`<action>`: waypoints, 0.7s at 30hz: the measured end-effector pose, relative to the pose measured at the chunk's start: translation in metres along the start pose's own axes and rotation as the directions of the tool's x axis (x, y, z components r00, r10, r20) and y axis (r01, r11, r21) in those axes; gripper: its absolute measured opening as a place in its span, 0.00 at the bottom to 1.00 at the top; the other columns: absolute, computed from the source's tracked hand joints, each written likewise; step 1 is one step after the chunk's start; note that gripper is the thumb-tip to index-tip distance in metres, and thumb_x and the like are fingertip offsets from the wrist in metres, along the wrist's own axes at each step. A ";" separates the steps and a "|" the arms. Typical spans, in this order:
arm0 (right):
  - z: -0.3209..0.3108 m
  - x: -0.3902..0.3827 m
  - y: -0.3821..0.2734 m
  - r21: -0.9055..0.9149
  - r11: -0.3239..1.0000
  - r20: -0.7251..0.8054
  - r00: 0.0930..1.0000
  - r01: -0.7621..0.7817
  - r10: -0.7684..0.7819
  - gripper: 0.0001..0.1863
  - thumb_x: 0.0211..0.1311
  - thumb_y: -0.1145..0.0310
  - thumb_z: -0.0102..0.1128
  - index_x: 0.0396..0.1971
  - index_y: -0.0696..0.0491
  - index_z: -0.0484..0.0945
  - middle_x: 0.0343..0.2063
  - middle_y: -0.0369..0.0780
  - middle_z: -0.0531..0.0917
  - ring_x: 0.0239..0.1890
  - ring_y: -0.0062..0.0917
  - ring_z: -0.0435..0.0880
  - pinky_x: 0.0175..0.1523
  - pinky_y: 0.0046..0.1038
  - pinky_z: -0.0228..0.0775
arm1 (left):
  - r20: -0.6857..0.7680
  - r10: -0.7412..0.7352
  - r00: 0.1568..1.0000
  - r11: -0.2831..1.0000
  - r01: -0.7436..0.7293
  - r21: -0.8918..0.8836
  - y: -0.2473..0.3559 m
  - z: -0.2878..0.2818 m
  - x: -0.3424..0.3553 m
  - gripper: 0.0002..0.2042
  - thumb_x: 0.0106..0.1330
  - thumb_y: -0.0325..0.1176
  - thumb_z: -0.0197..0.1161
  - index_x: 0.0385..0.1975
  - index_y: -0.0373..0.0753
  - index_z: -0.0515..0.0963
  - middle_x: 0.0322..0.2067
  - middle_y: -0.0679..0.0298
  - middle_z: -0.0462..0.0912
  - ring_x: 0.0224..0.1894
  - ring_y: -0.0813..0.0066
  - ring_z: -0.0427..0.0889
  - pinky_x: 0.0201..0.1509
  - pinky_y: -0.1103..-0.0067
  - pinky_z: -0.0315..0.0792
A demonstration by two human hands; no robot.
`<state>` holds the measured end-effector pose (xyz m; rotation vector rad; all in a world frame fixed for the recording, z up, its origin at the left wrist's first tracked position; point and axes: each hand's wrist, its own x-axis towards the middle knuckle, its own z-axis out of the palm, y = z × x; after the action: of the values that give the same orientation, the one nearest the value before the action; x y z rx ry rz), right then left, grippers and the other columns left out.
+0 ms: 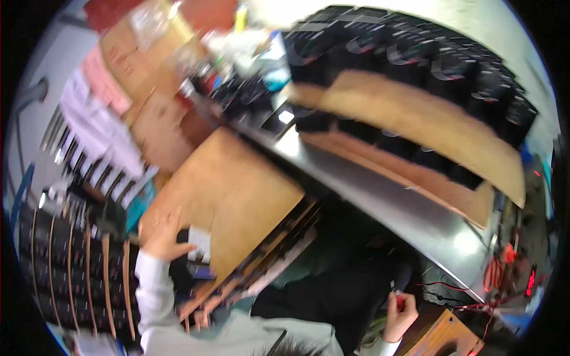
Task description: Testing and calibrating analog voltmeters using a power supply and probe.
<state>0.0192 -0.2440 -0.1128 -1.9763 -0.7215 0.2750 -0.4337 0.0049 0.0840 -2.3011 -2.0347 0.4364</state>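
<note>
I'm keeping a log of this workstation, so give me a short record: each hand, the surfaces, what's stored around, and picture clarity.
Left hand: open, fingers spread over the left part of a brown board; thumb at a white card, contact unclear
Right hand: closed around a small red item, kind unclear
Metal tabletop: right of the brown board, past a dark gap
Stored: black items in rows, upper right, with a brown strip before them
Clarity: blurred, fine detail lost
</note>
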 end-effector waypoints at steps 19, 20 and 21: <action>-0.050 -0.077 -0.020 -0.174 0.984 -0.172 0.985 -0.041 0.011 0.08 0.59 0.69 0.72 0.34 0.56 0.85 0.28 0.46 0.87 0.29 0.35 0.88 0.37 0.32 0.79 | -0.843 0.538 -0.002 0.585 -0.720 0.375 0.240 -0.216 0.162 0.09 0.57 0.24 0.64 0.37 0.42 0.81 0.33 0.61 0.80 0.45 0.60 0.81 0.60 0.62 0.65; -0.052 -0.078 -0.011 -0.224 0.974 -0.200 0.979 -0.019 -0.027 0.06 0.57 0.73 0.72 0.34 0.52 0.86 0.26 0.41 0.87 0.27 0.30 0.88 0.34 0.29 0.78 | -0.848 0.528 -0.049 0.535 -0.756 0.377 0.250 -0.211 0.137 0.10 0.55 0.22 0.64 0.38 0.39 0.80 0.33 0.60 0.80 0.44 0.57 0.80 0.59 0.62 0.66; -0.046 -0.088 0.019 -0.168 0.981 -0.218 0.974 -0.094 0.056 0.09 0.52 0.73 0.76 0.30 0.58 0.83 0.20 0.40 0.84 0.21 0.23 0.82 0.29 0.27 0.73 | -0.842 0.527 -0.114 0.491 -0.768 0.411 0.256 -0.205 0.115 0.12 0.54 0.20 0.64 0.38 0.37 0.80 0.34 0.58 0.80 0.42 0.56 0.80 0.59 0.62 0.67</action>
<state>-0.0226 -0.3365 -0.1156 -2.1665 -0.5488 0.0432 -0.1261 0.1136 0.2051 -2.4500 -0.1903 -1.0562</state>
